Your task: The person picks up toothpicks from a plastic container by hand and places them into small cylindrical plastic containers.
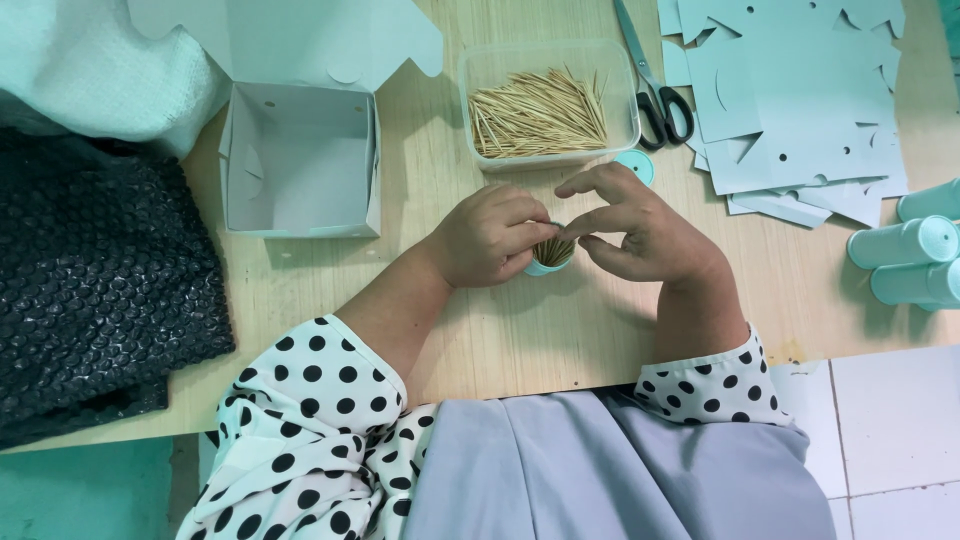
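While both hands met at the middle of the tabletop point(560, 330), I saw the small teal cup point(548, 266) wedged between them, standing upright with a bundle of toothpicks point(553, 248) poking from its mouth. My left hand point(490, 238) was curled closed around the cup's left side, thumb and forefinger pinching at the bundle. My right hand point(640, 225) touched the picks from the right, fingertips pinched, remaining fingers spread. The clear tub point(620, 75) of loose toothpicks sat just beyond them, picks lying mostly crosswise, roughly as near to either hand.
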